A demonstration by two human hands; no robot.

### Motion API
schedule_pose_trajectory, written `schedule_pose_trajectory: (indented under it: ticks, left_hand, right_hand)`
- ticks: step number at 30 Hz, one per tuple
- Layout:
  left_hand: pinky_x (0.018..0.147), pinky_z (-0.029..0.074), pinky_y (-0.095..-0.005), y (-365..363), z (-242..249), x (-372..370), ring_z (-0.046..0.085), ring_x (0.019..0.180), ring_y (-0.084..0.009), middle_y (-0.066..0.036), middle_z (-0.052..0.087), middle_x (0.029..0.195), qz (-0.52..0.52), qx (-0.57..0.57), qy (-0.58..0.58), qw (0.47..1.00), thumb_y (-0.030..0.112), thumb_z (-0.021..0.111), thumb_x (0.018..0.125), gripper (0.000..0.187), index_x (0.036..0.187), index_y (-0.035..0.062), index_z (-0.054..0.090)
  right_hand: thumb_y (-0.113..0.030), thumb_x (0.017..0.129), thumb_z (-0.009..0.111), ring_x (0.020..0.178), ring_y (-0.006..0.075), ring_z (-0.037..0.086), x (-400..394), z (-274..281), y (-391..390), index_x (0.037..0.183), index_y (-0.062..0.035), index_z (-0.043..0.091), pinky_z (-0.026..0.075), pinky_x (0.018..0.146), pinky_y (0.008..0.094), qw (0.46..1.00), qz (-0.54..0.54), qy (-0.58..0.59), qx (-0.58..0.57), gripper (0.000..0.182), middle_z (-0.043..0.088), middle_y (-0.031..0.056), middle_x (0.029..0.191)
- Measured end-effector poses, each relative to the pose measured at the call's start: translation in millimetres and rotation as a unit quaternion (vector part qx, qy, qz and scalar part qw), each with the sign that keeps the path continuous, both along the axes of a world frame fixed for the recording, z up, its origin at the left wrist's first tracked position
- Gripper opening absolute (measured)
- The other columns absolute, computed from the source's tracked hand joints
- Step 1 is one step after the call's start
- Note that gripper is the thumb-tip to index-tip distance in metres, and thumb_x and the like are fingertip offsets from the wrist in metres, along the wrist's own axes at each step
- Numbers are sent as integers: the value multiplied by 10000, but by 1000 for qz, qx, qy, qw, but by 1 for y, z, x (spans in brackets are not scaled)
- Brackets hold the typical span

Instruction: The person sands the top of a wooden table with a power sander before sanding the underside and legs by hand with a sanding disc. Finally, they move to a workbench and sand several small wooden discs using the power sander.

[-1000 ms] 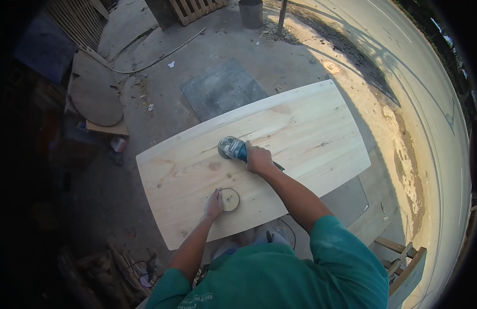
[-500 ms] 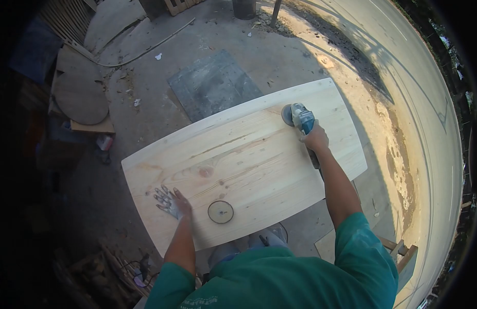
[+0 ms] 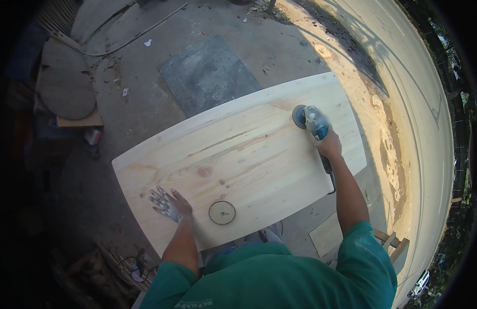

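One hand (image 3: 330,146) grips the grinder (image 3: 311,121) on the tabletop (image 3: 248,154).

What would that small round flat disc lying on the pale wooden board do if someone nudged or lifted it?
The small round flat disc lies flat on the pale wooden board, so it would probably slide, not roll. It looks thin, so likely light. Stood on edge, it might roll away. The left hand rests beside it, apart.
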State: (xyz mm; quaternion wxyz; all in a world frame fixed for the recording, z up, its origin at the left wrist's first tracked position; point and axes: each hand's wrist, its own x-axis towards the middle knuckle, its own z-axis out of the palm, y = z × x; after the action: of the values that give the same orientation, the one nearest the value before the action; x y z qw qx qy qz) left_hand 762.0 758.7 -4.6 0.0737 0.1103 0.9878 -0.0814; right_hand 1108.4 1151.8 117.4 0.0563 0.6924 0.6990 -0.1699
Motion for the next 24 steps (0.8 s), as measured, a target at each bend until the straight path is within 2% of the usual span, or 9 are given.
schedule_pose_trajectory:
  ticks: [3,5,8,12,14,17,19,22,24]
  left_hand:
    - [1216,39,-532,-5,-7,-1,-12,1538,-307,-86,-10,1673,-15,13,21,1000,432,287,1050,635,1598,168,106]
    - [1212,40,-543,-6,-8,-2,-12,1537,-314,-90,-9,1673,-20,23,28,999,428,294,1049,638,1599,172,97]
    - [1210,37,-548,-6,-8,-3,-17,1537,-316,-93,-9,1672,-18,33,20,999,427,291,1049,640,1599,167,95]
    - [1211,25,-546,-6,-7,-2,-25,1537,-313,-93,-11,1672,-18,34,16,999,432,287,1048,643,1599,161,95]
    - [1211,16,-544,-7,-6,-4,-30,1537,-311,-91,-16,1673,-18,34,15,999,436,285,1048,646,1599,158,94]
    - [1211,4,-540,-5,-4,-3,-39,1537,-308,-91,-24,1673,-12,34,4,999,440,283,1048,650,1599,154,90]
    - [1212,-1,-536,-5,-5,-3,-45,1537,-305,-91,-29,1673,-8,27,-2,1000,441,281,1048,651,1599,153,87]
    - [1214,1,-532,-4,-2,-3,-47,1537,-302,-93,-34,1672,-5,27,-11,1000,438,282,1048,651,1599,152,85]
    - [1215,4,-532,-4,-3,-4,-47,1537,-302,-94,-32,1672,-5,26,-9,1000,436,282,1048,650,1599,152,86]
  right_hand:
    - [-229,654,823,1020,381,679,35,-9,37,1215,-34,493,543,880,475,995,-99,9,19,680,690,215,1084]
    - [-231,641,834,1034,377,677,28,-8,42,1224,-13,487,536,899,472,988,-153,12,21,712,684,228,1093]
    - [-243,644,842,1034,388,674,-15,-6,14,1231,-21,486,536,895,479,997,-79,21,10,721,685,230,1090]
    - [-266,697,819,992,401,677,-142,5,-71,1201,-42,480,545,848,487,996,77,18,-30,648,693,223,1047]
    - [-210,721,794,943,387,689,-201,8,-111,1161,-52,485,548,812,487,980,177,23,-84,560,695,213,990]
    - [-160,704,789,929,364,693,-269,4,-170,1109,-40,497,558,775,461,938,322,89,-90,513,682,203,940]
    - [-81,757,716,915,361,693,-303,-3,-191,1078,-45,510,556,788,462,918,369,104,-97,384,683,207,938]
    - [-110,740,730,889,389,692,-314,-17,-183,1096,-36,509,546,797,480,909,389,125,-83,426,678,214,939]
    - [-129,737,734,899,390,691,-295,-10,-153,1102,-47,507,544,802,479,926,359,93,-72,438,685,204,931]
